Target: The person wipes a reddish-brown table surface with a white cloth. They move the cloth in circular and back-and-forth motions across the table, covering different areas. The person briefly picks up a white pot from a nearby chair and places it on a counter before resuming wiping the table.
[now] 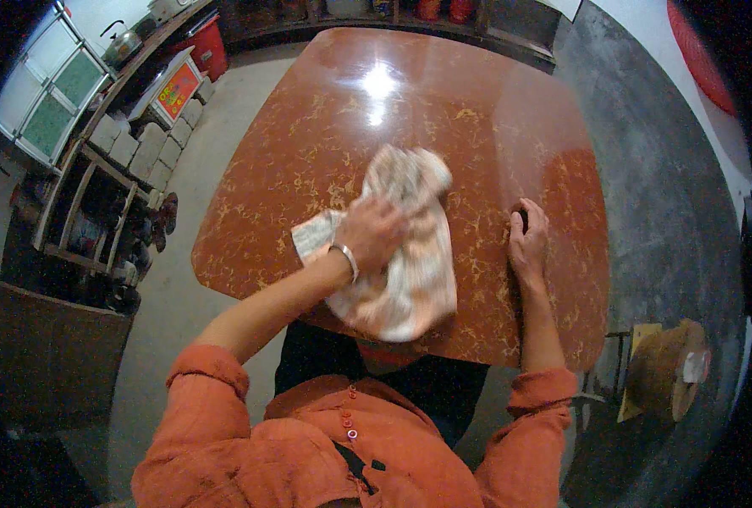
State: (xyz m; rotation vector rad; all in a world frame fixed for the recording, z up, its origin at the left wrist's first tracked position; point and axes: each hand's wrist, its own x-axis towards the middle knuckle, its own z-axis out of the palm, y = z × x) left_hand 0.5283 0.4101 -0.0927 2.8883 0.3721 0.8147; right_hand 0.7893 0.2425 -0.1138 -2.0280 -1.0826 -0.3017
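Observation:
A patterned cloth (pixel 414 279) in white, peach and grey lies bunched on the reddish-brown, marble-patterned table (pixel 291 161), near its front edge. My left hand (pixel 376 229), with a silver bangle at the wrist, presses down on the cloth and grips it. Motion blurs both the cloth and these fingers. On the tabletop to the right rests my right hand (pixel 529 237), its fingers loosely bent and the thumb apart from them. A dark gap shows between thumb and fingers, and I make out nothing held there.
Shelving with a kettle (pixel 122 42) runs along the left, with a red bucket (pixel 206 46) farther back and grey blocks (pixel 147 144) below. Shoes (pixel 166 213) stand on the floor. A round brown object (pixel 672 368) is at the lower right, by the dark wall.

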